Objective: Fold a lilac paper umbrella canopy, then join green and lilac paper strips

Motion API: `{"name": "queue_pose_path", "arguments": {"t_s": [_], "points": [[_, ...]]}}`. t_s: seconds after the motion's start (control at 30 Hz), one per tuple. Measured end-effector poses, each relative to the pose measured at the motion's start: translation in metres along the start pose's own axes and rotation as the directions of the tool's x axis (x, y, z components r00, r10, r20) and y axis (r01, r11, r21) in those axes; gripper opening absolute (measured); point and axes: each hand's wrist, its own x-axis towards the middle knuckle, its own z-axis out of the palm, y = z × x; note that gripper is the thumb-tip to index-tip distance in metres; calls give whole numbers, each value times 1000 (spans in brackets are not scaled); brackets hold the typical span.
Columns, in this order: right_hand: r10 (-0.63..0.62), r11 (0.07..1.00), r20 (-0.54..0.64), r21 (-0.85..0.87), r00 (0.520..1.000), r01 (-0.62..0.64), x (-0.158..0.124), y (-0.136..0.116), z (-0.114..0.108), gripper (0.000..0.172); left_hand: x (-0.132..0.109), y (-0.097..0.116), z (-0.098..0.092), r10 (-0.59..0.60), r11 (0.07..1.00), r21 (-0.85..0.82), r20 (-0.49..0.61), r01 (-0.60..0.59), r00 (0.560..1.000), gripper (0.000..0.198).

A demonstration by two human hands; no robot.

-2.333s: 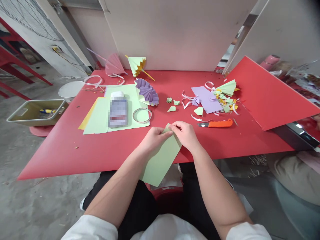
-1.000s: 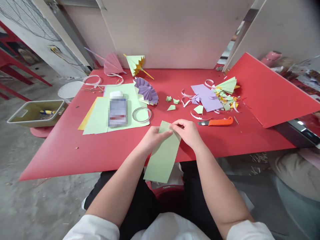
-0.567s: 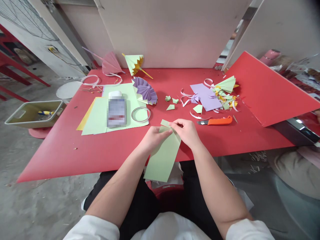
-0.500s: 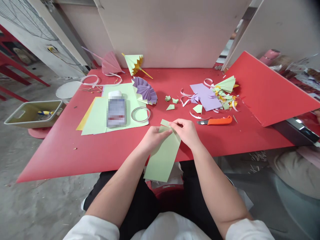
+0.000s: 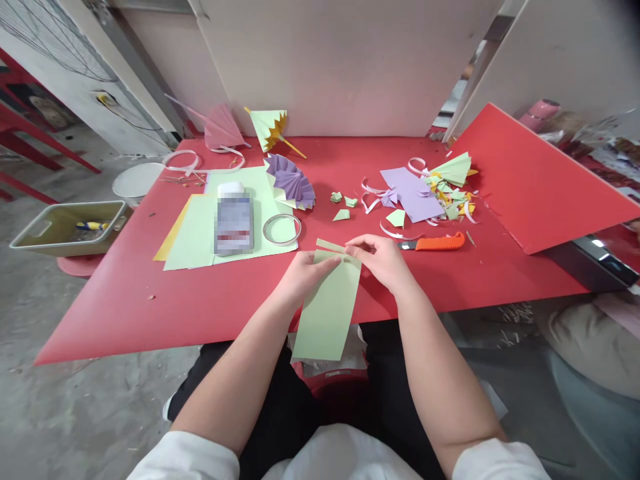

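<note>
A pale green sheet of paper (image 5: 327, 307) hangs over the table's front edge, with a narrow strip standing up along its top end. My left hand (image 5: 310, 270) pinches the sheet near its upper left, thumb on top. The fingers of my right hand (image 5: 375, 257) are closed on the upper right corner, where the strip meets the sheet. To the right of that hand lies an orange utility knife (image 5: 440, 243) with its blade toward me and left. A roll of clear tape (image 5: 283, 229) rests on green sheets (image 5: 193, 233) to the left, beside a white-capped bottle (image 5: 233, 223).
Purple pleated paper (image 5: 291, 181) and two small paper umbrellas, one pink (image 5: 225, 127) and one green (image 5: 270, 127), are at the back. Paper scraps (image 5: 455, 197) and a purple sheet (image 5: 413, 193) lie right. A red board (image 5: 540, 180) leans over the right end.
The strip at the sheet's top has turned and now shows as a narrow raised band. My right hand has shifted slightly right along the top end; the sheet hangs a little straighter.
</note>
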Motion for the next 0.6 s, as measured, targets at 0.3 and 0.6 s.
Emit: {"name": "queue_pose_path", "arguments": {"t_s": [0.3,0.6], "points": [[-30,999,-293,-28,956,23,9,15,-7,25,-7,4,6,-24,1000,5,63,24,998,44],[8,999,-417,40,909,10,13,28,-28,25,-11,3,10,-31,989,145,91,17,995,34]]}}
